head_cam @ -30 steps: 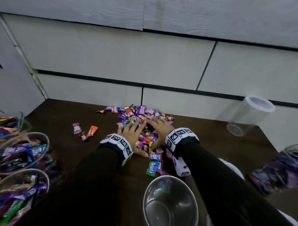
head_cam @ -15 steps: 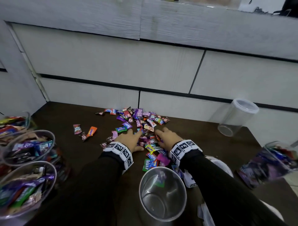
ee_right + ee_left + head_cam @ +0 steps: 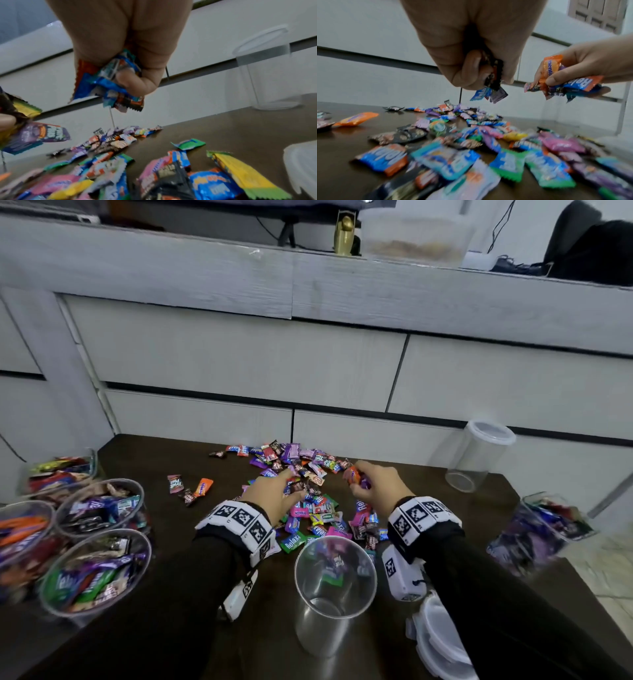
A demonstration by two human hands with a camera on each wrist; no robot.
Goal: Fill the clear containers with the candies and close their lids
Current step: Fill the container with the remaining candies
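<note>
A heap of wrapped candies (image 3: 308,508) lies on the dark table (image 3: 428,498). My left hand (image 3: 291,486) grips a small bunch of candies (image 3: 489,89) just above the heap. My right hand (image 3: 359,481) grips another handful, with an orange Mentos (image 3: 550,67) on top, and is also raised off the table. A clear container (image 3: 329,631) stands open in front of me between my wrists; candies behind it show through its wall. A second clear container (image 3: 479,460) stands empty at the back right. White lids (image 3: 442,642) lie stacked under my right forearm.
Several candy-filled open containers (image 3: 96,570) crowd the table's left edge. Another full container (image 3: 544,529) sits at the right edge. A few loose candies (image 3: 202,486) lie left of the heap. A white panelled wall (image 3: 239,361) closes off the far side.
Both hands lay flat on the heap, raked candies toward the near container, then curled round handfuls and rose off the table. My head has tilted upward.
</note>
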